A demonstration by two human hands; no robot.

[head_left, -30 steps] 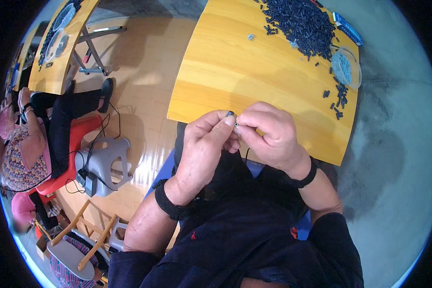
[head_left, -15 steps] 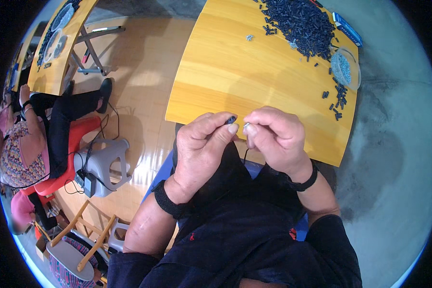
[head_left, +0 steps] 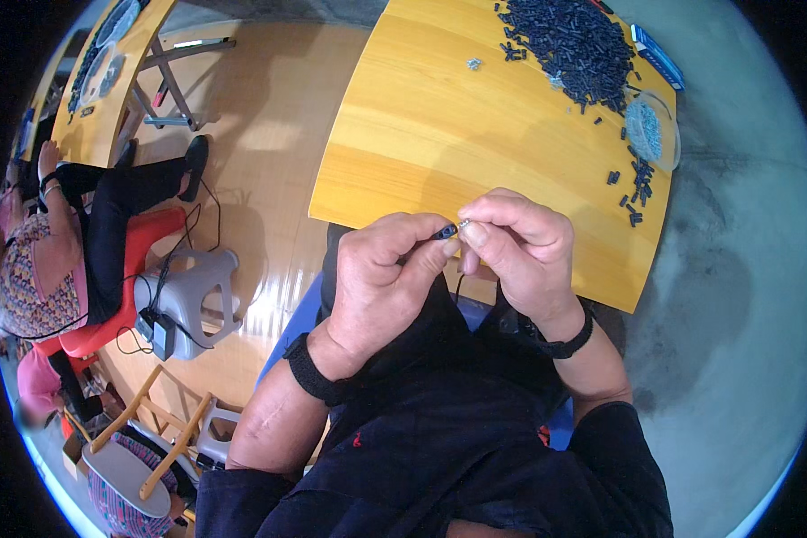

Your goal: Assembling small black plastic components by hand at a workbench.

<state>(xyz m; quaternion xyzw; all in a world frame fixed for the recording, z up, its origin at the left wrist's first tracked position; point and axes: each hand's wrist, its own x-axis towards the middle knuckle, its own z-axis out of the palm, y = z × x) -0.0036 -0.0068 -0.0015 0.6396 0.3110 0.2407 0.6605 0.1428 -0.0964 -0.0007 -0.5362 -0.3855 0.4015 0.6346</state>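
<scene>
My left hand (head_left: 377, 278) pinches a small black plastic piece (head_left: 446, 232) between thumb and forefinger, its end facing right. In a thumb-and-finger pinch, my right hand (head_left: 527, 255) has a tiny silvery metal piece (head_left: 464, 225), too small to tell its exact kind. The two pieces meet or nearly meet above my lap, just off the near edge of the yellow wooden table (head_left: 403, 152). A large heap of similar black plastic pieces (head_left: 569, 54) lies at the table's far right.
A clear bowl of light-blue bits (head_left: 643, 130) stands at the table's right edge, near loose black pieces (head_left: 638, 184). A blue box (head_left: 657, 58) lies behind it. Tiny silvery bits (head_left: 473, 64) sit left of the heap. Leftward, a seated person (head_left: 49, 278) is beside a grey stool (head_left: 193, 300).
My left hand has moved right with the black piece, bringing it up to the silvery piece in my right hand. The view has shifted slightly.
</scene>
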